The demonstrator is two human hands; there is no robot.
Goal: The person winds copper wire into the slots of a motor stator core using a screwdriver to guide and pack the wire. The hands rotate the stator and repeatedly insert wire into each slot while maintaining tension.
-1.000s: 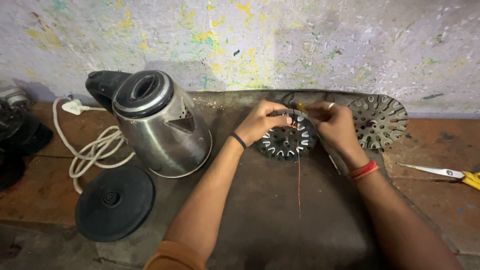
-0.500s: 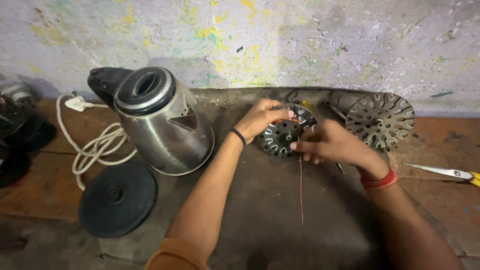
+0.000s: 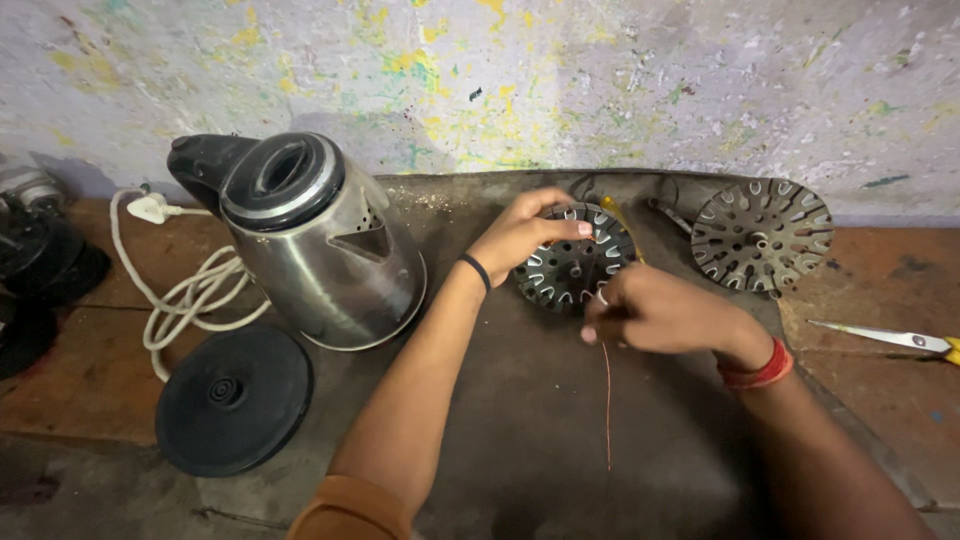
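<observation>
A round slotted metal stator core lies on a dark mat near the wall. My left hand grips its upper left rim, a black band on the wrist. My right hand sits just below the core's right side, fingers pinched on a thin copper wire that trails straight down across the mat. A red band circles that wrist.
A steel electric kettle stands at left, its black base in front and a white cord coiled beside it. A second slotted disc lies at right. Yellow-handled scissors rest at the far right. Dark machine parts sit at far left.
My right hand has drawn down and away from the top of the core, pulling the copper wire with it. The left hand stays on the core's rim.
</observation>
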